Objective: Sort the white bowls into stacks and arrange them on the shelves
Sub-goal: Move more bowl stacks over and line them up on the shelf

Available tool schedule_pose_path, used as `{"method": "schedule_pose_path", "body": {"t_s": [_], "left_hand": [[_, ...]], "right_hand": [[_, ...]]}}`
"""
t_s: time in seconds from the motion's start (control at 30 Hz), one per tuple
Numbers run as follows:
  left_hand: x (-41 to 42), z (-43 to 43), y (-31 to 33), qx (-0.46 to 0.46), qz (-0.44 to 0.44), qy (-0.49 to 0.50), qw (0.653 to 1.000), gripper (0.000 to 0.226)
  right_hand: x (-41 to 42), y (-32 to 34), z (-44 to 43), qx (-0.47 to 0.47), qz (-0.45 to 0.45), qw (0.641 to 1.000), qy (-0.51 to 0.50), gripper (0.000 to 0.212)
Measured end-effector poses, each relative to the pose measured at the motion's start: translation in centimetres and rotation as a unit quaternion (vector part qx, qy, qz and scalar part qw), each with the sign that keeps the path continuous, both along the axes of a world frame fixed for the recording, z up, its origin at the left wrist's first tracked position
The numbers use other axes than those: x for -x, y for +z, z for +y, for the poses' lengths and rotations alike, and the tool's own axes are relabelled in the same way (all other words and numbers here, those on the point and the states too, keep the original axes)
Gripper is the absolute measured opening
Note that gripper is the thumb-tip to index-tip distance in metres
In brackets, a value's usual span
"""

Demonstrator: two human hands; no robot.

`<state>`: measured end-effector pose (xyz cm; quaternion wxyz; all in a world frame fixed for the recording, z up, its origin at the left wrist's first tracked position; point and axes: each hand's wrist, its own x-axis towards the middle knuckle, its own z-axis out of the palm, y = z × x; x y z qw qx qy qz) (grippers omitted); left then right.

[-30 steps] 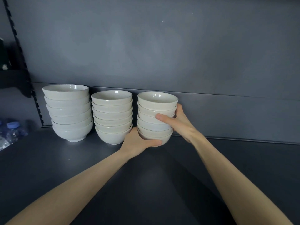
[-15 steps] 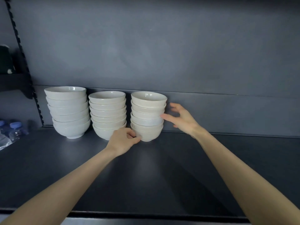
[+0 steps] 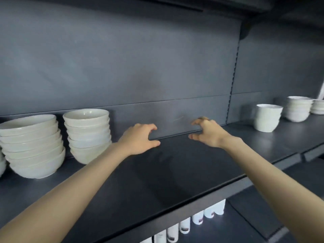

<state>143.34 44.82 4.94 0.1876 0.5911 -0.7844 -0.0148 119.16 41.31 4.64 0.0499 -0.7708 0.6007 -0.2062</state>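
Two stacks of white bowls stand at the left of the dark shelf [image 3: 184, 172]: a wider stack [image 3: 33, 146] and, to its right, a narrower stack [image 3: 88, 135]. A sliver of a third stack shows at the left edge. My left hand [image 3: 140, 139] hovers just right of the narrower stack, fingers curled apart, holding nothing. My right hand [image 3: 208, 133] is further right over bare shelf, also empty with fingers spread. More white bowl stacks [image 3: 267, 120] [image 3: 298, 110] [image 3: 318, 106] sit far right on the neighbouring shelf section.
The shelf's back panel [image 3: 122, 67] rises behind the bowls. An upright slotted rail [image 3: 235, 67] divides the two shelf sections. Below the front edge, a row of white bottles or cups [image 3: 185, 225] stands on a lower shelf.
Both hands have let go of the third bowl stack and moved right, away from it. The view has swung to the right, bringing the far-right bowl stacks into sight.
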Motion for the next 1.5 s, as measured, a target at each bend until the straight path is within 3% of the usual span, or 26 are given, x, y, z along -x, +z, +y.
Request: {"method": "schedule_pose_path", "body": {"t_s": [0.37, 0.7, 1.17, 1.5], "left_hand": [[21.4, -3.9, 2.2, 0.1, -0.017, -0.152, 0.983, 0.065], [39.4, -7.6, -0.5, 0.084, -0.018, -0.161, 0.983, 0.065], [57.5, -19.1, -0.5, 0.099, 0.01, -0.183, 0.978, 0.064], [70.9, -30.4, -1.5, 0.052, 0.041, -0.193, 0.979, 0.07]], "right_hand": [[20.6, 2.5, 2.4, 0.084, 0.024, 0.989, -0.122, 0.058], [38.7, 1.6, 0.2, 0.069, 0.026, 0.988, -0.135, 0.059], [56.9, 0.4, -11.4, 0.075, -0.002, 0.986, -0.152, 0.059], [69.6, 0.3, -22.4, 0.069, -0.011, 0.987, -0.141, 0.058]]}}
